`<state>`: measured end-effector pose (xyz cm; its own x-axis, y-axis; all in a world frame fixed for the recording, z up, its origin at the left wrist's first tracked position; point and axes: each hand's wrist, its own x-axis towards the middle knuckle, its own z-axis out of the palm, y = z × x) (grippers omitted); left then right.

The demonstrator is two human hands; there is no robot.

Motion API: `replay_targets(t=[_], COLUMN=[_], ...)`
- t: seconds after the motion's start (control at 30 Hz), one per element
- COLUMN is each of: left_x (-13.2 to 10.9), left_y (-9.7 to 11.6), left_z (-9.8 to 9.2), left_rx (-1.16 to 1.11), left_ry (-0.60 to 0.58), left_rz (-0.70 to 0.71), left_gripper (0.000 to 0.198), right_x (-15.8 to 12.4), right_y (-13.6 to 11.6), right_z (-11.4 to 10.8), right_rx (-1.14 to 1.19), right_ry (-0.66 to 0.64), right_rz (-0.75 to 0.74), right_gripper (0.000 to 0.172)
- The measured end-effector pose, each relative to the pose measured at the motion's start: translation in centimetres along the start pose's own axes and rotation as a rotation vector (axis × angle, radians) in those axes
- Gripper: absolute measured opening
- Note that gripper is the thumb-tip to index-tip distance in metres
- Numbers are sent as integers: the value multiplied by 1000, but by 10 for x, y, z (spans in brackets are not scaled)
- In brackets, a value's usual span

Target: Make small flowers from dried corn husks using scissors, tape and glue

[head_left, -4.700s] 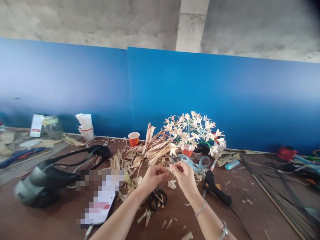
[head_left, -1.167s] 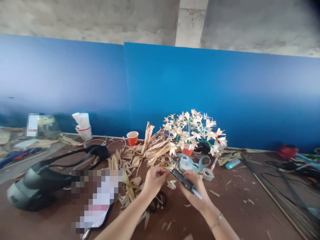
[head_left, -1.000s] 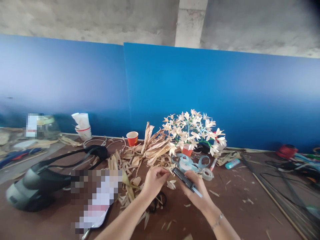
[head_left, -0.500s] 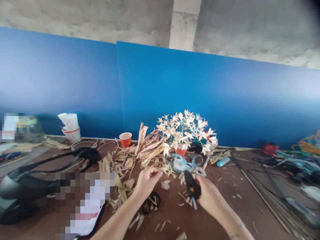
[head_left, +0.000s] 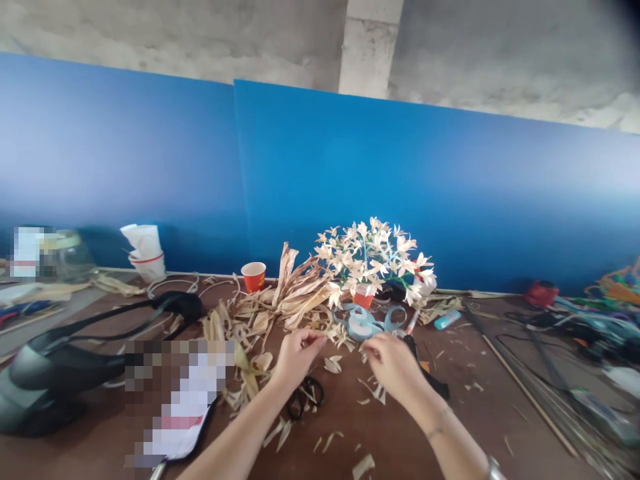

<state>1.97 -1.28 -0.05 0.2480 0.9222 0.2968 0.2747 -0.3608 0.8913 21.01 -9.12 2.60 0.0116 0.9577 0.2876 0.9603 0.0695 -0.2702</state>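
My left hand [head_left: 299, 357] is raised over the table, thumb and fingertips pinched together; anything between them is too small to make out. To its right, my right hand [head_left: 393, 360] has curled fingers pointing at the left hand, with a tiny pale bit at the fingertips that I cannot identify. A black glue gun [head_left: 434, 381] lies on the table just beyond my right forearm, partly hidden by it. Black-handled scissors [head_left: 306, 398] rest beside my left wrist. Between the hands lies a small pale husk flower [head_left: 333, 364]. Behind stands a bunch of white husk flowers [head_left: 373, 260] in a red cup [head_left: 363, 298].
Dried corn husks [head_left: 295, 293] and scraps spread across the left-middle. A light-blue ribbon roll [head_left: 363, 323] lies before the flowers. Another red cup [head_left: 254, 277] stands behind. A black strapped item [head_left: 60, 360] is at left; cords and thin sticks [head_left: 530, 397] lie right.
The right hand has let go of the glue gun, which now lies on the table to its right. That hand has moved left and its fingers have come together. The left hand stays nearly still.
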Motion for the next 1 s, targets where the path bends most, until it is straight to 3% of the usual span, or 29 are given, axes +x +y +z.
replay_targets(t=[0.1,0.3,0.57,0.7,0.8,1.0], left_x=[0,-1,0,-1,-2,-4], left_y=[-1,-2,-3,-2,0,2], left_z=[0,-1,-1,0,2,5], left_rx=[-2,22,-5,-87,-144,-188], left_ry=[1,4,-5,-51,-96,-163], left_rz=[13,5,-53,-113,-157,-156], left_gripper=[21,23,25,26,27,28], right_x=[20,31,27,28,28,24], right_y=[-21,-24,-21,-23,-26,-31], right_z=[23,50,47,38,34,35], right_rx=[194,217,301,661,893,841], right_ry=[-63,-91,-32,47,113,195], right_rz=[-200,-154,-90,19,84,12], right_gripper=[22,25,19,9,13,12])
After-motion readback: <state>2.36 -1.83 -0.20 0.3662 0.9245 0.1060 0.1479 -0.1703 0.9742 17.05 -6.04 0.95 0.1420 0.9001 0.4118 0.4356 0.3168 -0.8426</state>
